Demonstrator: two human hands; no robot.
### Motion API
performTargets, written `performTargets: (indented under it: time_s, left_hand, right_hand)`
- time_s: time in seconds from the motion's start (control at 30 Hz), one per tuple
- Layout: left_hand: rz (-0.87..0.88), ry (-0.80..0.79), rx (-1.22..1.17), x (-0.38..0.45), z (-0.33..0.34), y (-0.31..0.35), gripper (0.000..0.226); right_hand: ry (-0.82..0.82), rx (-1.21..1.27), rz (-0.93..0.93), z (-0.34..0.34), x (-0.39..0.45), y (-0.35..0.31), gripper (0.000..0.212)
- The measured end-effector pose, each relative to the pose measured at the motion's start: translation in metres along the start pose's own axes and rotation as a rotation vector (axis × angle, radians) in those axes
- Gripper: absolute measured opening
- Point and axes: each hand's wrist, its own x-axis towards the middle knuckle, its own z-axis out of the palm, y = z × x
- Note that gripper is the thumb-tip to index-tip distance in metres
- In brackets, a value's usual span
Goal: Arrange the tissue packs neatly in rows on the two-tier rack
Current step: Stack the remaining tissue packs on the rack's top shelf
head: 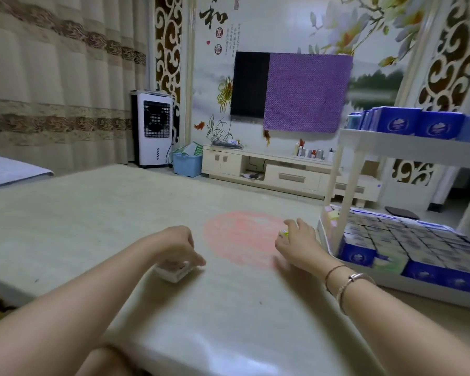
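Observation:
A white two-tier rack (407, 149) stands on the table at the right. Its lower tier holds several blue tissue packs (415, 248) in tight rows, and more blue packs (418, 122) stand on the upper tier. My left hand (178, 246) grips a small whitish tissue pack (173, 271) that rests on the table. My right hand (296, 241), just left of the rack, holds a small yellow-green pack (284, 234) that is mostly hidden by the fingers.
The pale table (120, 213) has a round pink patch (239, 234) between my hands. Beyond it are a TV cabinet (280, 172), a wall TV half covered by purple cloth (307, 90), a white air cooler (152, 128) and a blue basket (187, 164).

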Motion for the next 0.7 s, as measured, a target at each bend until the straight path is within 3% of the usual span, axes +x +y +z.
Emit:
performTargets:
  time_s: [0.17,0.4,0.57,0.7]
  left_hand:
    - [0.168,0.192,-0.385,0.019,0.015,0.011,0.027]
    - [0.344,0.219,-0.752,0.03,0.026,0.039,0.023]
    - [0.407,0.151,-0.812,0.03,0.043,0.044,0.032]
    - [0.436,0.136,-0.693,0.032,0.052,0.043,0.045]
  right_hand:
    - [-0.037,-0.073,0.192,0.013,0.015,0.008,0.05]
    - [-0.006,-0.03,0.086,0.006,0.016,0.015,0.038]
    - [-0.121,0.071,0.102,-0.006,0.011,0.015,0.039]
    - [-0.129,0.165,0.058,-0.013,-0.001,0.011,0.054]
